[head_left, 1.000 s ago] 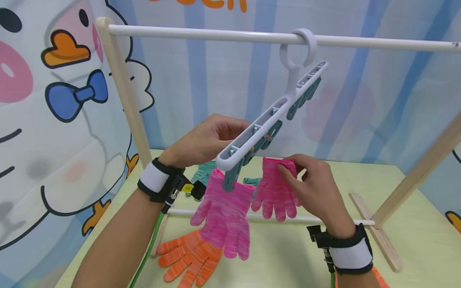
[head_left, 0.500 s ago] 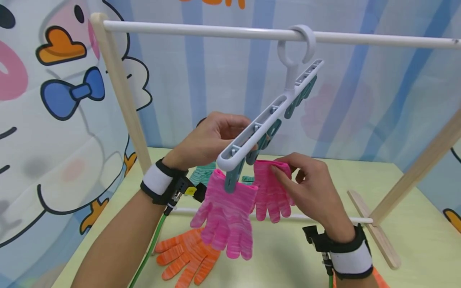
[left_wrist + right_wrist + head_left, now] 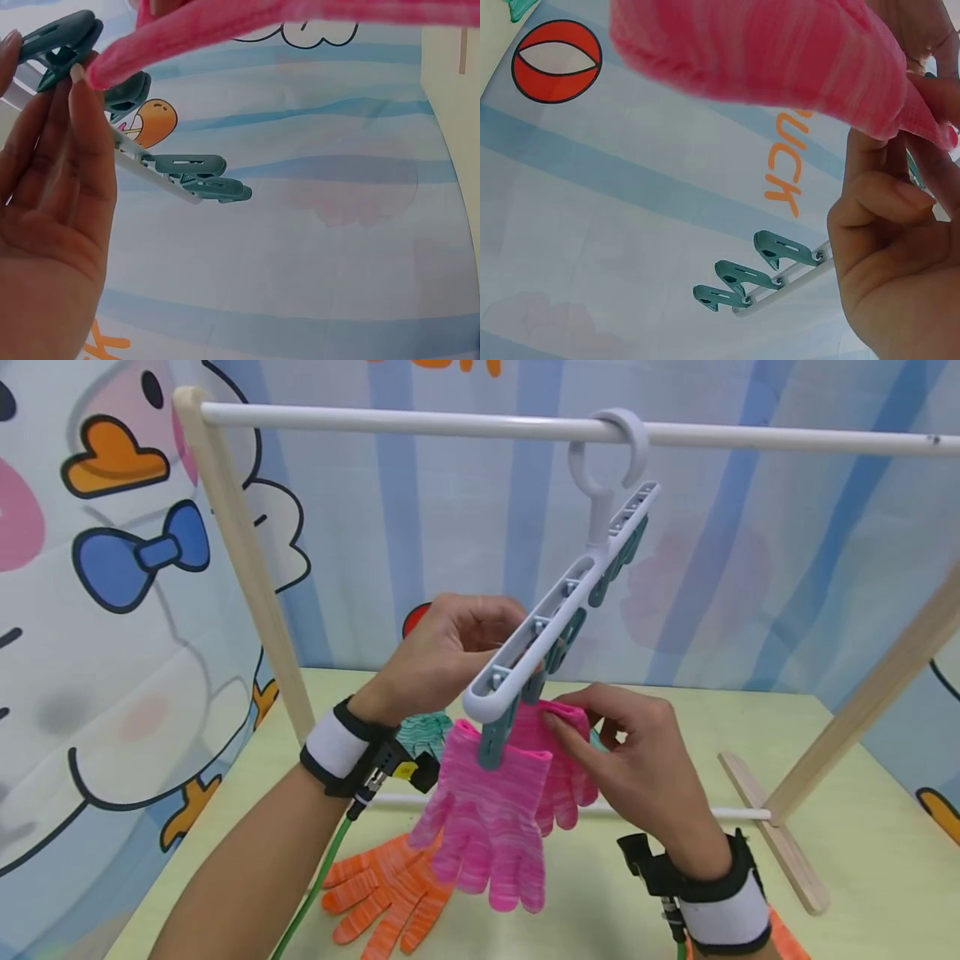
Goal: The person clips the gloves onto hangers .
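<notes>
A pale hanger [image 3: 491, 703] with several teal clips hangs from the rack's rod. One pink glove [image 3: 491, 835] hangs by its cuff from the nearest clip [image 3: 493, 745]. My left hand [image 3: 453, 647] is behind the hanger bar. In the left wrist view, its thumb and fingers pinch another teal clip [image 3: 64, 34], whose jaws look parted. My right hand [image 3: 641, 756] pinches the cuff of a second pink glove [image 3: 562, 747] between thumb and fingers. That cuff is just below the clip my left hand holds, and the first glove partly hides the second.
The rack has a white top rod [image 3: 375, 421] and wooden posts [image 3: 243, 543]. An orange glove [image 3: 390, 889] lies on the table at the front, and a teal glove [image 3: 422, 733] lies behind. Further teal clips [image 3: 742, 274] line the hanger's far half.
My right hand has moved the second pink glove leftward, closer to the clip in my left hand and behind the hanging glove. My left hand keeps its hold on the clip.
</notes>
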`<state>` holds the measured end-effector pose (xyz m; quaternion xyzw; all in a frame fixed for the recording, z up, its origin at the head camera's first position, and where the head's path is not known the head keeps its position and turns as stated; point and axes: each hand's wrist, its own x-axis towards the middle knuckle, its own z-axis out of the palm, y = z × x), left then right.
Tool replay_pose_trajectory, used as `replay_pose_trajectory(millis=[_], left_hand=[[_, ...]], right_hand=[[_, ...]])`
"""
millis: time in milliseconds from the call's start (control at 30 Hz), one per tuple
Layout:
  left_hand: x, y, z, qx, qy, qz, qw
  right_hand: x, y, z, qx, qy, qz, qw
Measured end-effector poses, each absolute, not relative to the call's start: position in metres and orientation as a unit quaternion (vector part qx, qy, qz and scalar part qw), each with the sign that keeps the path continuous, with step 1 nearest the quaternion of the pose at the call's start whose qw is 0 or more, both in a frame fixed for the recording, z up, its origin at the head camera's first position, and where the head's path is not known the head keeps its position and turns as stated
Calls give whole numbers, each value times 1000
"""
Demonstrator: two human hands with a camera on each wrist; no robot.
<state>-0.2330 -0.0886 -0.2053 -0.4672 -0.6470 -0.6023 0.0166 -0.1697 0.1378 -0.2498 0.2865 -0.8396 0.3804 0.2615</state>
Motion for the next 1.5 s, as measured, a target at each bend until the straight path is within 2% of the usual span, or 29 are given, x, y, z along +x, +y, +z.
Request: replay_pose_trajectory(millis=[600,933,1267,1500], left_hand=[[-226,-77,-208,-479,-636,-601,65],[-226,-75,-208,-488,-625,-605,70],[-228,-73,-209,-493,-616,-610,71],[-227,-72,-208,-497,-607,-616,69]], right_hand=[[-161,132,-248,311,-813,397,292],[-157,131,-245,263,-800,425,332],[-156,129,-245,238,-775,494,314],[-157,126,-247,262,-746,519,326]])
